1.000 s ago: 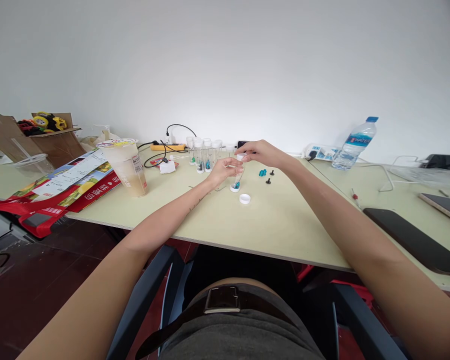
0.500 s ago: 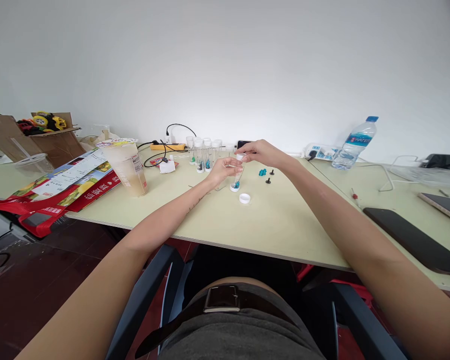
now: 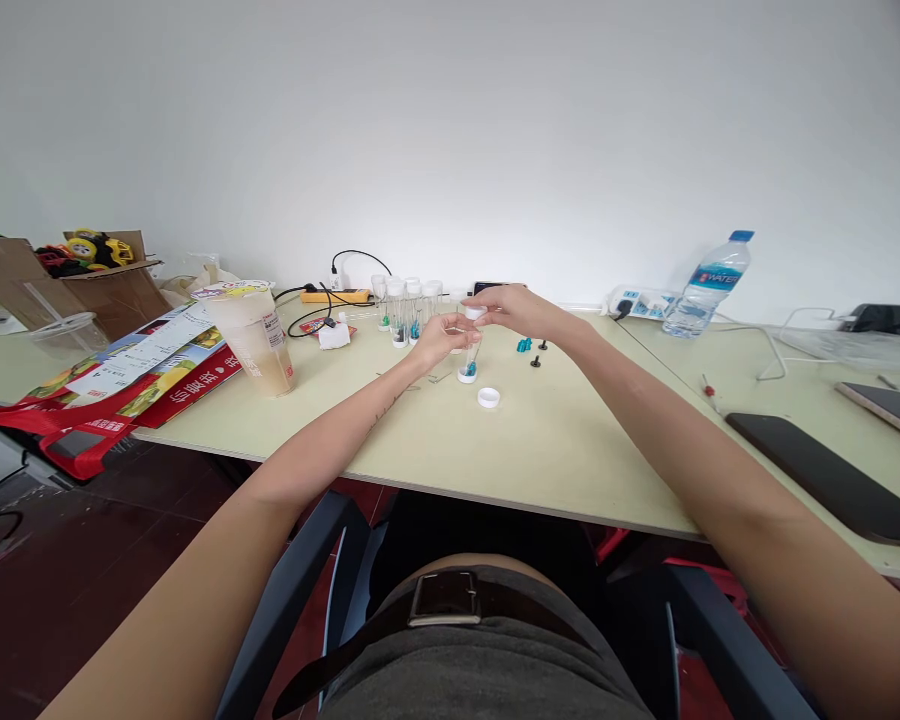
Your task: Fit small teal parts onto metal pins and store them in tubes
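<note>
A clear plastic tube (image 3: 474,352) with a white base and small teal pieces (image 3: 471,369) at its bottom stands nearly upright on the table. My left hand (image 3: 441,342) is closed around the tube's upper part. On its top end, my right hand (image 3: 511,308) pinches a white cap (image 3: 475,313) between thumb and fingers. Just in front of the tube lies a loose white cap (image 3: 488,398). To the right are a cluster of teal pieces (image 3: 523,345) and a black screw-like piece (image 3: 535,361), with a similar one behind. Thin metal pieces (image 3: 439,378) lie by my left wrist.
Several capped clear tubes (image 3: 397,315) stand behind my left hand. A drink cup (image 3: 251,345) and a red bag (image 3: 195,385) are on the left, near a cardboard box (image 3: 112,295). On the right stand a water bottle (image 3: 709,285), a power strip (image 3: 649,303) and a black phone (image 3: 825,475).
Both hands have shifted slightly left, and the top of the tube with its cap has moved left with them. The tube's base has hardly moved.
</note>
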`<state>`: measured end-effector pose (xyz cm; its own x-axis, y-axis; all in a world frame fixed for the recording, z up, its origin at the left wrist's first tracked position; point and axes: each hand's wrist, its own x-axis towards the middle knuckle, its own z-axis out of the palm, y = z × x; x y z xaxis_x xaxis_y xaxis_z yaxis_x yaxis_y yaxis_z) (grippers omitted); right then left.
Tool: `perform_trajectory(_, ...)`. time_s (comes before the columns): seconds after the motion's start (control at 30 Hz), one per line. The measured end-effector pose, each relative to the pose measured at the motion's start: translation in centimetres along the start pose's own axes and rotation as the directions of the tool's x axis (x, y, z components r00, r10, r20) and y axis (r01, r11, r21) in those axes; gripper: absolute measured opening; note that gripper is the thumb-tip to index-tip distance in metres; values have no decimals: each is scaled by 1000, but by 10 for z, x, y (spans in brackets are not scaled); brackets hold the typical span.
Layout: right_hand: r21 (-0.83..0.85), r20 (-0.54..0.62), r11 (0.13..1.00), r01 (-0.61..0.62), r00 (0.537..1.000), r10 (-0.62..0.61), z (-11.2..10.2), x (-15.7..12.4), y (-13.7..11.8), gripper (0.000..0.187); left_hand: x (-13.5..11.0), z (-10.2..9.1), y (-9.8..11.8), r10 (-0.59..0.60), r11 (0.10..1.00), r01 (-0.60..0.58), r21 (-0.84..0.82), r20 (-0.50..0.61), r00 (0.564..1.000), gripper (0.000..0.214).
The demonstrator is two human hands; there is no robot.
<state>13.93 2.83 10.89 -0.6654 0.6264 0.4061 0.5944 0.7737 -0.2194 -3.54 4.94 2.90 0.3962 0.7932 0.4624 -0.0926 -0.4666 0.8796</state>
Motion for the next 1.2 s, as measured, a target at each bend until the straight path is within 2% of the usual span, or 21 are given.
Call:
perform_trajectory(0.07, 27, -28, 999, -17, 999, 18, -6, -3, -3, 48, 4, -7, 5, 55, 996, -50, 68, -74, 996, 42)
perform_trajectory(0.1, 40, -47, 999, -35, 998, 37, -11, -5, -4, 49, 6, -12, 7, 94, 991, -79, 107, -145, 985, 44)
perform_trajectory(0.13, 49, -66, 997, -59, 996, 62, -16, -7, -5, 49, 8, -19, 10, 131, 983, -99, 152, -220, 967, 47)
perform_trajectory(0.23, 51, -58, 987, -151, 986, 154, -32, -14, -4, 43, 10, -40, 16, 236, 945, -107, 309, -418, 877, 56)
perform_trajectory(0.3, 48, -39, 979, -199, 979, 201, -39, -18, -2, 41, 8, -53, 18, 299, 901, -78, 426, -482, 824, 56)
perform_trajectory(0.37, 35, -4, 974, -224, 975, 224, -42, -21, 1, 40, 6, -65, 16, 339, 846, -32, 532, -492, 802, 54)
perform_trajectory(0.5, -11, 108, 975, -224, 969, 224, -39, -20, 11, 40, 5, -80, 6, 349, 747, 55, 662, -461, 816, 49)
perform_trajectory(0.67, -81, 175, 972, -221, 957, 233, -36, -18, 20, 40, 6, -90, -3, 324, 701, 126, 702, -470, 821, 48)
perform_trajectory(0.83, -111, 181, 968, -224, 953, 242, -37, -20, 21, 41, 7, -89, -8, 294, 659, 143, 739, -427, 855, 49)
perform_trajectory(1.0, -105, 194, 968, -228, 950, 245, -36, -19, 22, 42, 8, -89, -11, 304, 630, 144, 763, -413, 858, 50)
perform_trajectory(1.2, -97, 209, 965, -245, 943, 261, -36, -19, 25, 43, 2, -83, -3, 317, 501, 131, 855, -323, 892, 48)
